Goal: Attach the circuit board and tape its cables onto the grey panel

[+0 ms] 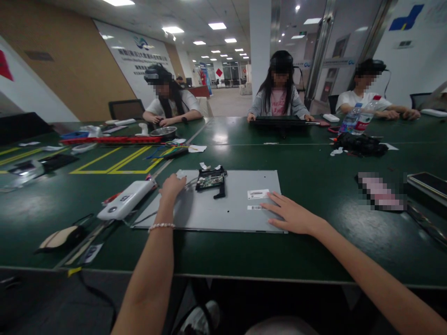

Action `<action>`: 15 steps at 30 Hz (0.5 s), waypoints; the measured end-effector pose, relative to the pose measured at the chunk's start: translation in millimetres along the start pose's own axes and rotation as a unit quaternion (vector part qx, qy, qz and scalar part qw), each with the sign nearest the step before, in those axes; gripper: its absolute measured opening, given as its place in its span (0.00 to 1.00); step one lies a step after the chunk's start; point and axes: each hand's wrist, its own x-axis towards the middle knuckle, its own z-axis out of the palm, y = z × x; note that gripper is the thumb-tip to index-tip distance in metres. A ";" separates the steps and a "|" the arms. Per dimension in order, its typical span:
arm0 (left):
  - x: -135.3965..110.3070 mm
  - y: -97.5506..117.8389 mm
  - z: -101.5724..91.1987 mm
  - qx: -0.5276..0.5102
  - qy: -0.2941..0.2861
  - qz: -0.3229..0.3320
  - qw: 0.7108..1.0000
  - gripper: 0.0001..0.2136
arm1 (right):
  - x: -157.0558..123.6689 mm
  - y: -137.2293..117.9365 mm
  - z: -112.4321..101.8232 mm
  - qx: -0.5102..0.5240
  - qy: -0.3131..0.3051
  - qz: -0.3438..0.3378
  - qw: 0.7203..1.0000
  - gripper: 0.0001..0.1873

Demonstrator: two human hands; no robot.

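A flat grey panel [209, 211] lies on the table in front of me. My left hand [171, 188] rests at its far left corner, fingers stretched forward over the edge and partly hidden by the back of the hand. Close to that hand, a thin cable [191, 182] runs to a small circuit board in a black frame [210, 180], which lies on the panel. My right hand [291, 214] is spread flat on the panel's right side. Its fingertips touch or nearly touch a white printed label [257, 194] and a narrow barcode sticker [255, 207].
Left of the panel are a white handheld device [127, 200] and a computer mouse [59, 238]. A phone [380, 190], black bundle [361, 144] and bottles [363, 118] stand or lie at right. Three people sit across the green table [230, 253]; one holds a dark panel [284, 122].
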 end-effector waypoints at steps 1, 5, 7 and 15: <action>1.5 -2.0 -0.3 -0.005 -0.001 -0.002 1.000 0.28 | -0.4 0.4 0.3 0.003 0.000 0.000 1.000 0.34; 4.9 -7.0 -0.9 -0.002 0.001 -0.013 1.000 0.27 | -2.2 2.4 0.4 0.016 0.003 -0.001 1.000 0.34; 4.5 -7.5 -0.6 0.012 0.002 -0.019 1.000 0.25 | -3.5 3.2 -0.4 0.028 0.010 -0.004 1.000 0.34; -6.6 1.9 -0.6 0.061 0.035 -0.013 0.997 0.23 | -4.6 14.1 -4.0 0.105 0.127 0.058 0.985 0.27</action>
